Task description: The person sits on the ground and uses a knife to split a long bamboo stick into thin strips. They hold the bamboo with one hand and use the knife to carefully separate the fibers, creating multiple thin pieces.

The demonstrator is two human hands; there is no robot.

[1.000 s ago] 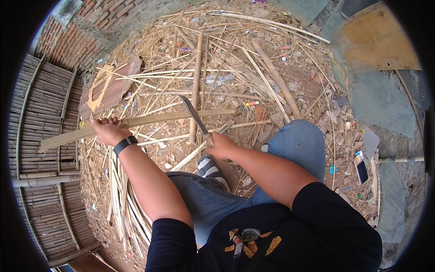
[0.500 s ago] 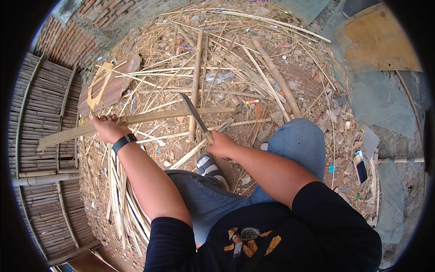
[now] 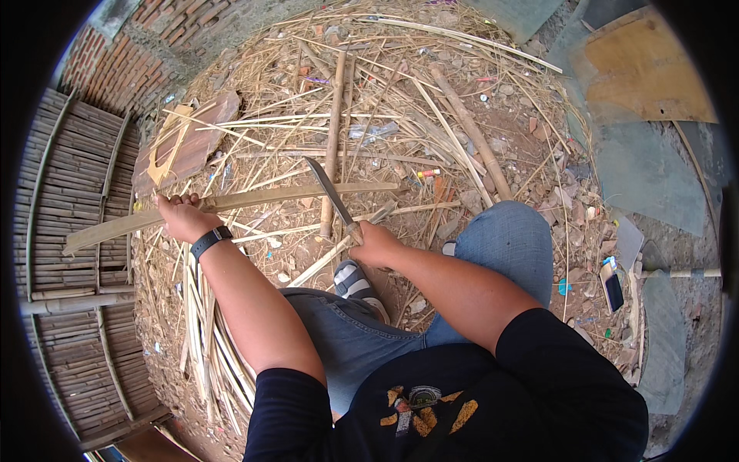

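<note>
My left hand is closed round a long split bamboo strip, which runs from the bamboo wall side at left across to the middle. In my right hand is the handle of a machete, its dark curved blade pointing up and away to the left. Seen from above, the blade crosses the bamboo strip near its right part; whether the two touch I cannot tell. A bamboo pole lies on the ground, passing under the strip's far end.
Thin bamboo slats are bundled beside my left leg. Another bamboo pole lies at the far right among straw and rubble. A rusty sheet lies far left, near a bamboo wall. A phone rests at right.
</note>
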